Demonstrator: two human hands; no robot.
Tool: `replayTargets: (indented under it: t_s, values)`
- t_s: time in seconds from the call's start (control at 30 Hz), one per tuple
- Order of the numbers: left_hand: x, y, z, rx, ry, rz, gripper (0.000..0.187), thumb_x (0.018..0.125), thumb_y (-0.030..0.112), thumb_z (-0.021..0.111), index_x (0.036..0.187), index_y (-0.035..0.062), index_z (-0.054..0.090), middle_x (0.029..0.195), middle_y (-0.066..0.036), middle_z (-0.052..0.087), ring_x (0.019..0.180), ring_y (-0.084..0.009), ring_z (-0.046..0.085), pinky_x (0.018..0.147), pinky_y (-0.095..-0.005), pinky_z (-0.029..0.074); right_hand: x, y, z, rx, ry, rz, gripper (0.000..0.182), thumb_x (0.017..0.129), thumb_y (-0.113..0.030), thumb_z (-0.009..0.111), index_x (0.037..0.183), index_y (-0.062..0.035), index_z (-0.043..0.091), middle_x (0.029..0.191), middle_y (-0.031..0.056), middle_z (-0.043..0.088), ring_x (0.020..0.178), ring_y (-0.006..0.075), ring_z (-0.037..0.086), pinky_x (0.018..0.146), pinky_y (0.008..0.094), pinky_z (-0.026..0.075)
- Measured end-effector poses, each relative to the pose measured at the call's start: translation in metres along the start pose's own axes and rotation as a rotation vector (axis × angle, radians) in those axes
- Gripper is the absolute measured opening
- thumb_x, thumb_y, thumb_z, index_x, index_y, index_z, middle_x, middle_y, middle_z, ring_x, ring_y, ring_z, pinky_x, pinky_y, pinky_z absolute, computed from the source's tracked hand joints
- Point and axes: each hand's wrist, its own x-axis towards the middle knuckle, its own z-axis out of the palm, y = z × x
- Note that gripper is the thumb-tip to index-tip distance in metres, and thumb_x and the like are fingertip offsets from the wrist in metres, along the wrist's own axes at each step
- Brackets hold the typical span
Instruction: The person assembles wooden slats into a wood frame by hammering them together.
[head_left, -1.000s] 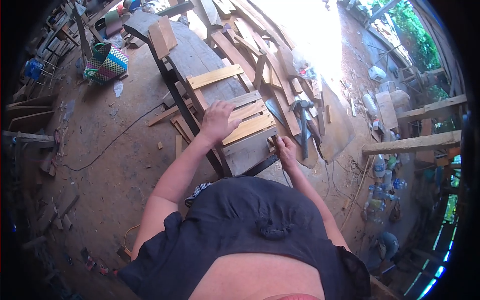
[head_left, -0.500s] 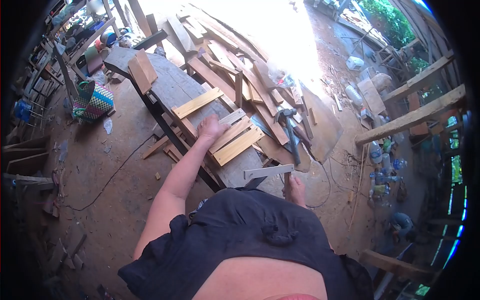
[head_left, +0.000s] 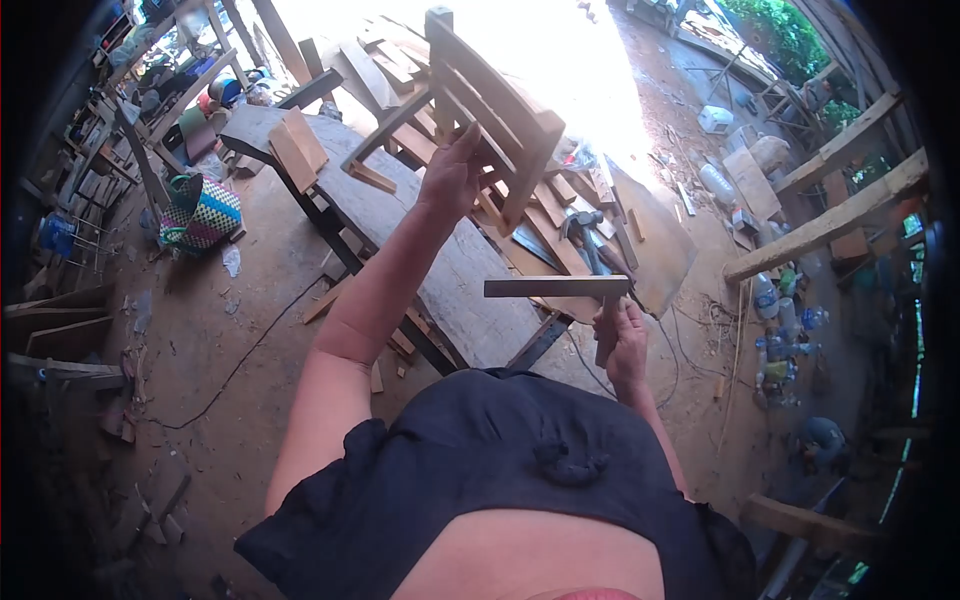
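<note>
My left hand (head_left: 450,180) is closed around a small slatted wooden frame (head_left: 497,72), raised and tilted above the workbench (head_left: 480,305). The frame has several pale slats and a leg piece on its left side. My right hand (head_left: 627,345), low at the near right end of the bench, grips the upright part of an L-shaped wooden piece (head_left: 550,287). Its flat bar points left, apart from the frame. Beyond my right hand lies a claw hammer (head_left: 580,224) among the boards; part of its handle is hidden.
Loose boards (head_left: 570,255) are heaped along the bench's far side. Two short boards (head_left: 297,150) rest at its left end. A woven basket (head_left: 203,213) and a dark cord (head_left: 240,350) are on the dirt floor. Plastic bottles (head_left: 788,312) stand right, below a timber beam (head_left: 830,217).
My left hand has lifted the slatted frame off the bench and turned it on edge. My right hand has moved up and slightly right with the L-shaped wooden piece.
</note>
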Motion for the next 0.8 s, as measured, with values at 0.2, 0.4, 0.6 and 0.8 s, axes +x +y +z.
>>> replayTargets:
  t_s: [0.2,0.4,0.6,0.8]
  values:
    - [-0.007,-0.022,-0.009,-0.106,0.107,0.026,0.032,0.093,0.036,0.048,0.111,0.0089,0.051,0.097,-0.009,0.061,0.089,-0.0225,0.06,0.077,-0.043,0.049,-0.004,-0.009,0.002,-0.045,-0.051,-0.018,0.021,0.093,-0.027,0.054,0.102,-0.0083,0.058,0.073,-0.0008,0.058,0.06,0.0055,0.049,0.054,0.0198,0.039]
    - [-0.009,-0.03,0.012,-0.111,0.195,0.128,0.028,0.086,0.014,0.057,0.108,0.0016,0.045,0.089,-0.012,0.056,0.078,-0.0234,0.064,0.059,-0.0348,0.06,-0.012,-0.015,0.006,-0.135,-0.117,-0.084,0.021,0.093,-0.023,0.055,0.106,-0.0061,0.058,0.079,-0.0032,0.056,0.069,0.0028,0.046,0.061,0.0165,0.036]
    - [-0.014,-0.042,0.005,-0.145,0.278,0.159,0.031,0.078,0.01,0.067,0.101,0.002,0.047,0.083,-0.01,0.056,0.075,-0.0221,0.063,0.058,-0.0337,0.059,-0.005,-0.005,0.004,0.028,-0.139,-0.219,0.022,0.094,-0.02,0.053,0.108,-0.0037,0.056,0.082,-0.0009,0.056,0.074,0.0061,0.049,0.068,0.0205,0.039]
    - [-0.019,-0.05,0.006,-0.175,0.522,0.259,0.05,0.076,0.006,0.069,0.113,0.0046,0.035,0.099,-0.009,0.053,0.08,-0.0229,0.062,0.055,-0.0365,0.06,-0.02,-0.014,0.03,0.021,-0.177,-0.265,0.022,0.094,-0.018,0.052,0.111,-0.0039,0.05,0.081,0.0011,0.055,0.069,0.0074,0.049,0.066,0.0206,0.039]
